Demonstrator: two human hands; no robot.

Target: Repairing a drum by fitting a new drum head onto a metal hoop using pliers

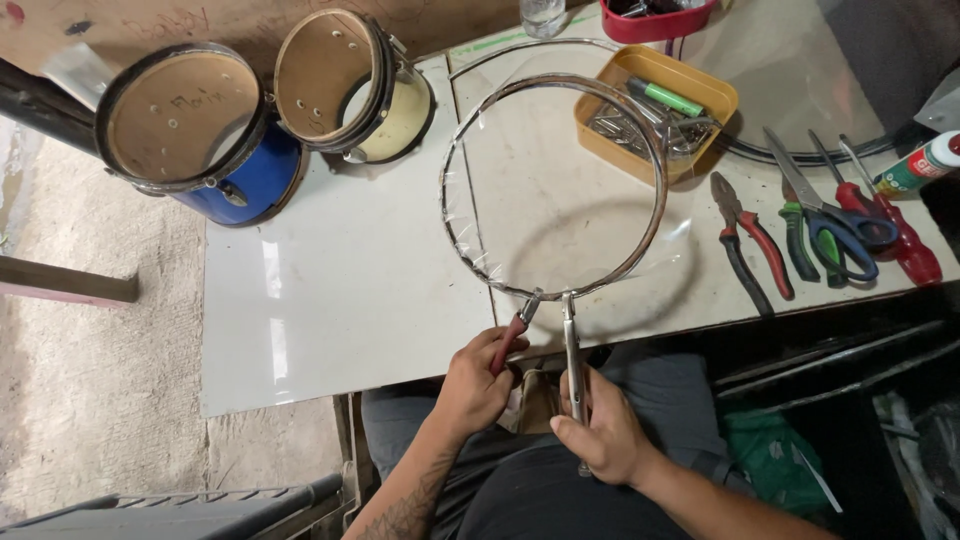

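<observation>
Metal hoop [556,185] with clear film stretched across it is standing tilted over the white table [350,300], its lower edge just above the table's near edge. Two tools are biting that lower edge: the left hand [478,380] is closing its fingers around red-handled pliers [513,335], and the right hand [598,425] is wrapping its fingers around a silver locking plier [571,350]. If either tool slips or twists unevenly, the film will likely tear or wrinkle, or the hoop could spring loose. Beyond the hoop, two drum shells are lying: one blue [200,135], one cream [350,85]. Right of the hoop are sitting one yellow tray [655,110], one scissors [830,225], and one more pair of pliers [750,240].
</observation>
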